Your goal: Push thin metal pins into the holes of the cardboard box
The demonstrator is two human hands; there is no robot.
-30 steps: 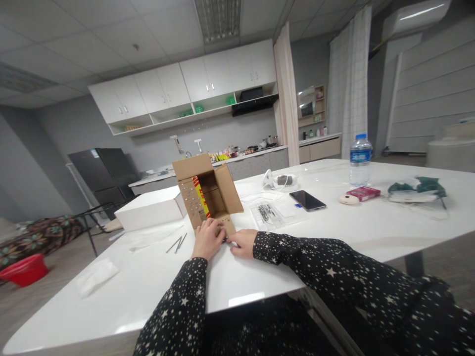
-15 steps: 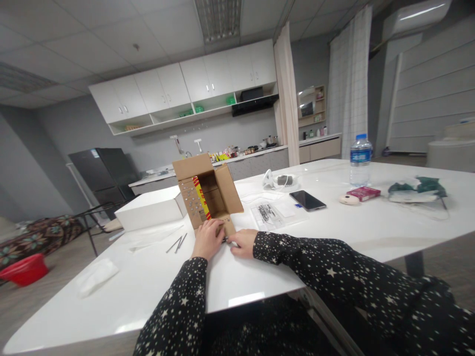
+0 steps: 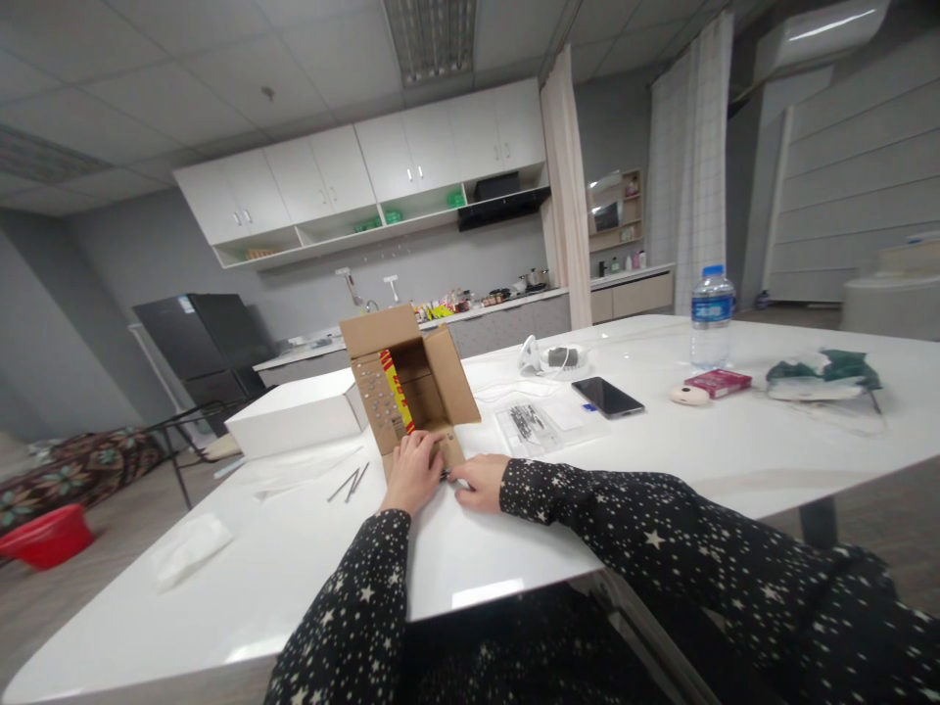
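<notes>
A brown cardboard box [image 3: 371, 387] stands on the white table with its mouth toward me and its flaps spread. Small round pale dots and a red-and-yellow strip mark its left side. My left hand [image 3: 412, 472] bends over the lower flap [image 3: 453, 450], its fingertips pressed on the cardboard. Close beside it, my right hand [image 3: 481, 482] is closed at the flap's near edge. A small dark thing shows at its fingertips, too tiny to name. Two thin dark rods [image 3: 353, 483] lie left of my left hand.
Left of the cardboard stands a white box [image 3: 294, 416]. To the right lie a clear plastic bag [image 3: 533, 423] with dark thin pieces, a phone [image 3: 608, 397], a pink-red pack [image 3: 718, 383] and a water bottle [image 3: 712, 318]. Crumpled white tissue [image 3: 192, 550] rests at front left.
My left fingers have shifted very slightly on the lower flap. Otherwise the box and my right hand stay in place; the view drifts a little.
</notes>
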